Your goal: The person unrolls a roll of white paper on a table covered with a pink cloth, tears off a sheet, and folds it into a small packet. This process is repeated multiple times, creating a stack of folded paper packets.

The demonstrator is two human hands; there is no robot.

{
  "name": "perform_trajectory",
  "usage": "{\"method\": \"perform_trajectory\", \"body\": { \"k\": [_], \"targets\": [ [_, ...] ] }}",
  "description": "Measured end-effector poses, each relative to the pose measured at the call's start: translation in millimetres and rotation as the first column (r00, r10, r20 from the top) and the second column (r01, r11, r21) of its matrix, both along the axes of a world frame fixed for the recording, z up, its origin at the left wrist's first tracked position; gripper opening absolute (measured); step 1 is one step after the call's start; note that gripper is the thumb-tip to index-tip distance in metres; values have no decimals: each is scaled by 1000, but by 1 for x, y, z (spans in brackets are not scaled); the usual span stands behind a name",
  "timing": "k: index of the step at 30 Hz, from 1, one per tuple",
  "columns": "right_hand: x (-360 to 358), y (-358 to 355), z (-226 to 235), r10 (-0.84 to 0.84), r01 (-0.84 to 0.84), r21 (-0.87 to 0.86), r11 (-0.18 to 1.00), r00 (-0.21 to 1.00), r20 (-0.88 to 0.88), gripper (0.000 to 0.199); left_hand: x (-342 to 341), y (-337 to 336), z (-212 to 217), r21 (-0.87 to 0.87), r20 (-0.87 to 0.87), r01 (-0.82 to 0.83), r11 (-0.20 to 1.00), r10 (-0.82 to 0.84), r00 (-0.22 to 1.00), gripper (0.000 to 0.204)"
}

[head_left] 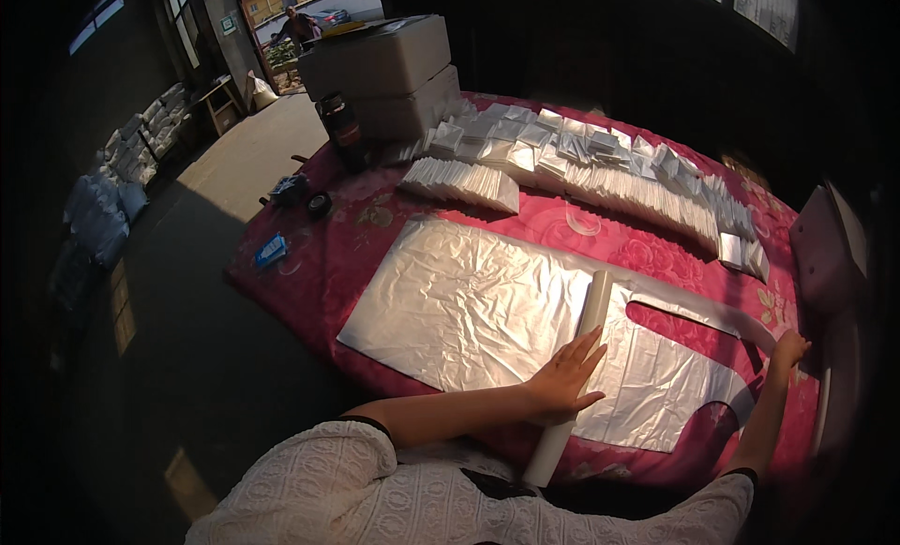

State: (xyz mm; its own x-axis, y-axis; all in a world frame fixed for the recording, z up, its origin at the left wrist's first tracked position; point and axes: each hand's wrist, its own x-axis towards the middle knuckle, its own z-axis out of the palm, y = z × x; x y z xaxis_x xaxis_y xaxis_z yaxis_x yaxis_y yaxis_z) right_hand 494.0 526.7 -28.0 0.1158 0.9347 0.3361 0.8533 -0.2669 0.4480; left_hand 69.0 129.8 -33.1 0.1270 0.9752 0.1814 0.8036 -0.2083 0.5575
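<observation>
A crinkled whitish plastic bag [459, 301] lies flat across the table, its cut-out handle end toward the right. Over it rests a long pale tube [594, 306], slanting from the far side to the near table edge. My left hand [565, 381] is spread flat against the tube's middle, fingers apart and grasping nothing. At the far right, my right hand [792, 346] is closed at the tip of the bag's far handle strip. Its fingers appear to pinch the plastic, though the grip itself is partly hidden.
Folded white packets [637, 194] stand in long rows along the far side of the red patterned tablecloth [309, 297]. Boxes [384, 72], a dark bottle [343, 133], a tape roll [320, 205] and a blue packet [271, 251] are at left. A pink chair back [830, 236] borders the right.
</observation>
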Motion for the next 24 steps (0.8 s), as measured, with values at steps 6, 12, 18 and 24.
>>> {"method": "perform_trajectory", "body": {
  "k": [6, 12, 18, 24],
  "targets": [
    [-212, -204, 58, 398, -695, 70, 716, 323, -859, 52, -28, -2, 2, 209, 84, 67, 976, -86, 993, 65],
    [-304, -352, 21, 383, -868, -172, 466, 373, -845, 98, -148, -37, -23, 127, -141, -150, 980, 168, 976, 60],
    [-315, -350, 15, 400, -850, -241, 468, 447, -800, 85, -197, -84, -20, -3, -370, -330, 944, 305, 878, 67],
    [-222, -273, 30, 322, -635, -314, 706, 682, -657, 85, -198, -87, -22, -17, -380, -363, 932, 330, 864, 69]
  ]
}}
